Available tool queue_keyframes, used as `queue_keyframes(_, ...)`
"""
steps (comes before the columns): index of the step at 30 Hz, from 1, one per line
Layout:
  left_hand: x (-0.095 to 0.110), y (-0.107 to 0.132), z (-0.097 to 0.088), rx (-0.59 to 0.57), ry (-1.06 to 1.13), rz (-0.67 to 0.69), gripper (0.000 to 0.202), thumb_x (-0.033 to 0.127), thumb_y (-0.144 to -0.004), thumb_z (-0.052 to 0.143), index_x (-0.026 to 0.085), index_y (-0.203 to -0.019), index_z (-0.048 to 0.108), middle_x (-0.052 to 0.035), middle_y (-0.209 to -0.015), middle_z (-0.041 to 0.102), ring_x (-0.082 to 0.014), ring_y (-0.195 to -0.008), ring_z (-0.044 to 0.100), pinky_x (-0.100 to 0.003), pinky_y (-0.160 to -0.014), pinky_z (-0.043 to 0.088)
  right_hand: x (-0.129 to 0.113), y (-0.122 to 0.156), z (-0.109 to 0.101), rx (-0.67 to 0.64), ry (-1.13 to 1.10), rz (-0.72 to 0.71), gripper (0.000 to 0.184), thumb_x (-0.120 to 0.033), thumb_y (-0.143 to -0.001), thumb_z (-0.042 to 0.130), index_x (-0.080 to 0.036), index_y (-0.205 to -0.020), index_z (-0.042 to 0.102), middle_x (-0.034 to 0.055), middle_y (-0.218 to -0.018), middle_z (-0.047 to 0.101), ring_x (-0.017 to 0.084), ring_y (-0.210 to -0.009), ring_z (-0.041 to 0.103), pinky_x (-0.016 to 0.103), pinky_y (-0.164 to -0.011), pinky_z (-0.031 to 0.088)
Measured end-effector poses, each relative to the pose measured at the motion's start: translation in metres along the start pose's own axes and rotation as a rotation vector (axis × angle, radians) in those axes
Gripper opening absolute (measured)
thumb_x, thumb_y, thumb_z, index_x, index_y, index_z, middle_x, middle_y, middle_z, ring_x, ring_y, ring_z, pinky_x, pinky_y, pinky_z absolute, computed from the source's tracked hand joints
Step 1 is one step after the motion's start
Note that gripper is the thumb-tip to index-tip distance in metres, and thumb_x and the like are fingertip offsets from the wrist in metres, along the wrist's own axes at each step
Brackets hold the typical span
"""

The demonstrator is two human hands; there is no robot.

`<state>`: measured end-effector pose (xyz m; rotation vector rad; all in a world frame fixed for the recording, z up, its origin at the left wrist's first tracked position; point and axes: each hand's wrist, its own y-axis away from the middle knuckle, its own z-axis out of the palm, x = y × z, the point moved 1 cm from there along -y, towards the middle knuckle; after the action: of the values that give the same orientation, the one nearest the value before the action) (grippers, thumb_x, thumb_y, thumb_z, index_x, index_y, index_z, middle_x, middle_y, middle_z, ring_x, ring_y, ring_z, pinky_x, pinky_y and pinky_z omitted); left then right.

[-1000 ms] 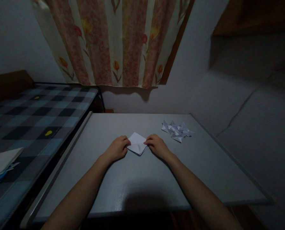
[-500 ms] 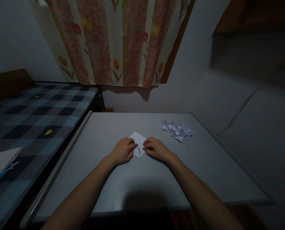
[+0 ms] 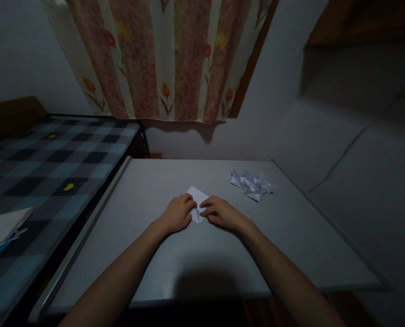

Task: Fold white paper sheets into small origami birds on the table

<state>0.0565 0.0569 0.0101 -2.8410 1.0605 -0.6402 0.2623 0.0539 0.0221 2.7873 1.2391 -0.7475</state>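
Note:
A folded sheet of white paper (image 3: 197, 194) lies flat on the table, its pointed end toward the curtain and creases in its near part. My left hand (image 3: 179, 212) grips the paper's left side with bent fingers. From the other side, my right hand (image 3: 220, 211) pinches the right edge, thumb and fingertips close together over the crease. The two hands almost meet over the middle of the sheet. Beyond my right hand sit several folded white paper pieces (image 3: 253, 184) in a cluster.
The light table (image 3: 127, 268) has a raised rim on its left. A bed with a checked cover (image 3: 86, 156) stands alongside, with a stack of paper (image 3: 6, 227) on it. Behind hangs a floral curtain (image 3: 164, 59); a wooden shelf (image 3: 362, 27) juts out at upper right.
My right fingertips have moved slightly left, further over the paper. My left hand has shifted very little, and the paper stays in place.

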Motion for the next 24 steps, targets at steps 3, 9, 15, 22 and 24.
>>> queue_keyframes(3,0.0005,-0.0029,0.0002,-0.002,-0.005,-0.019,0.029,0.011,-0.072,0.049,0.020,-0.097,0.059,-0.0080,-0.109,0.054,-0.0236,-0.099,0.053,-0.039,-0.087,0.044,0.0008,-0.0004,0.0002,0.009,-0.018,0.010,0.032,-0.005,-0.075,0.060,-0.025,-0.094,0.075,0.0044,-0.109,0.068,0.019,-0.101,0.060,0.035,-0.094,0.046)
queue_keyframes(9,0.0014,-0.0041,0.0018,-0.013,-0.044,-0.022,0.026,0.012,-0.072,0.050,0.019,-0.096,0.058,-0.0085,-0.108,0.054,-0.0244,-0.100,0.053,-0.039,-0.087,0.044,0.0003,-0.0007,0.0001,0.009,-0.018,0.010,0.026,-0.009,-0.078,0.061,-0.024,-0.093,0.075,0.0054,-0.109,0.068,0.019,-0.101,0.060,0.034,-0.093,0.046)
queue_keyframes(15,0.0005,-0.0047,0.0018,0.000,-0.134,-0.094,0.025,0.014,-0.075,0.049,0.020,-0.099,0.057,-0.0089,-0.106,0.053,-0.0238,-0.092,0.054,-0.039,-0.082,0.045,0.0022,0.0005,0.0009,0.013,-0.028,0.028,0.024,-0.010,-0.079,0.062,-0.024,-0.093,0.075,0.0053,-0.109,0.069,0.019,-0.100,0.061,0.034,-0.092,0.046)
queue_keyframes(22,-0.0045,-0.0074,0.0052,0.011,-0.147,-0.094,0.021,0.011,-0.075,0.049,0.020,-0.092,0.058,-0.0085,-0.104,0.053,-0.0234,-0.091,0.054,-0.037,-0.078,0.044,-0.0007,-0.0003,0.0003,-0.004,-0.032,0.023,0.023,-0.011,-0.078,0.063,-0.024,-0.093,0.075,0.0053,-0.107,0.069,0.019,-0.099,0.062,0.033,-0.092,0.046)
queue_keyframes(24,-0.0054,-0.0071,0.0056,0.019,-0.127,-0.092,0.021,0.010,-0.075,0.049,0.020,-0.091,0.057,-0.0083,-0.103,0.054,-0.0233,-0.092,0.053,-0.037,-0.078,0.044,-0.0020,-0.0009,0.0003,-0.012,-0.023,0.017,0.024,-0.011,-0.078,0.063,-0.024,-0.094,0.075,0.0056,-0.107,0.069,0.019,-0.098,0.062,0.033,-0.091,0.047)
